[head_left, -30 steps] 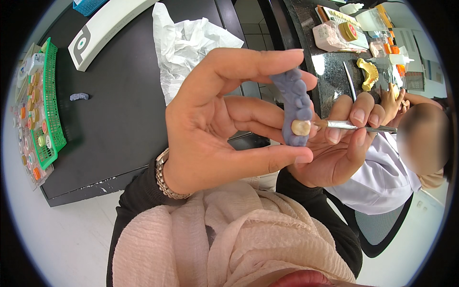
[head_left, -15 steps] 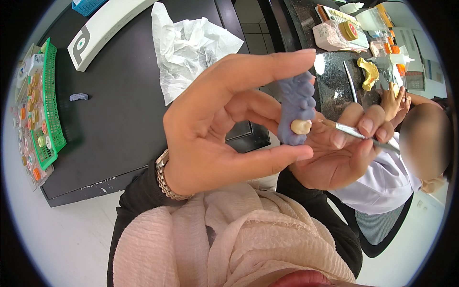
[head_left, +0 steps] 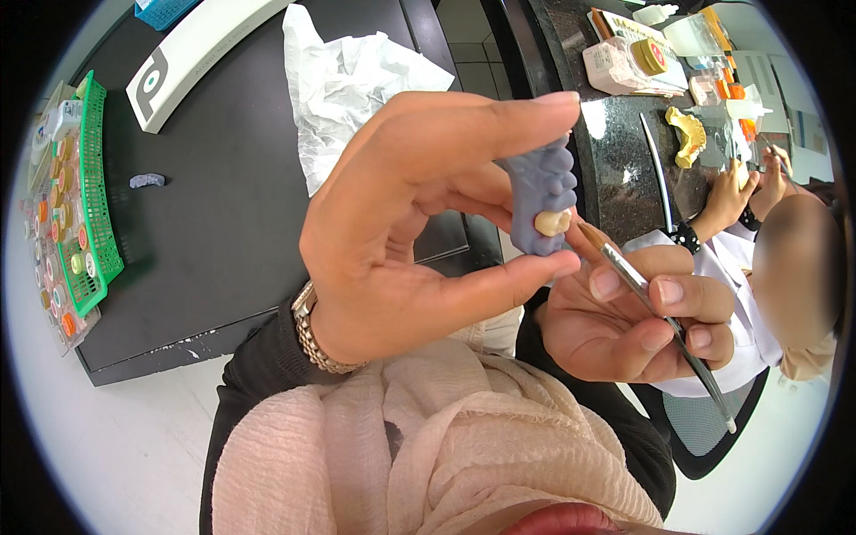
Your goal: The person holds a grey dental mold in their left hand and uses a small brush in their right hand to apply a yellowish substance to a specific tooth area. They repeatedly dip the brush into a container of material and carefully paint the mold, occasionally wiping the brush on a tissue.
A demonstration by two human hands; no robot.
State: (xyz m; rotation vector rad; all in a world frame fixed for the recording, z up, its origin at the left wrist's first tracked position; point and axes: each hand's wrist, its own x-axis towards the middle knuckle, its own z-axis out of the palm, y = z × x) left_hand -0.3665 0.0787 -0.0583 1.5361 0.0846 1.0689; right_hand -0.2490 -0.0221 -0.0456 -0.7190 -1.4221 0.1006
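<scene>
Between the thumb and fingers of my left hand is a grey-blue dental model, held upright by its two ends. A cream-coloured tooth crown sits on the model near its lower end. My right hand grips a thin brush with a brown tip and a silvery and dark handle. The brush slants up to the left, its tip close to the crown; a small gap seems to lie between them. The brush's far end points down to the right.
White crumpled tissue and a long white box lie on the dark desk. A small grey-blue piece is beside a green basket of jars. On the right counter are a yellow dental cast and a pink-filled jar; a co-worker sits there.
My right hand has moved slightly down and right, and the brush now slants more steeply. The model has shifted a little up and left. The co-worker's hands have moved right.
</scene>
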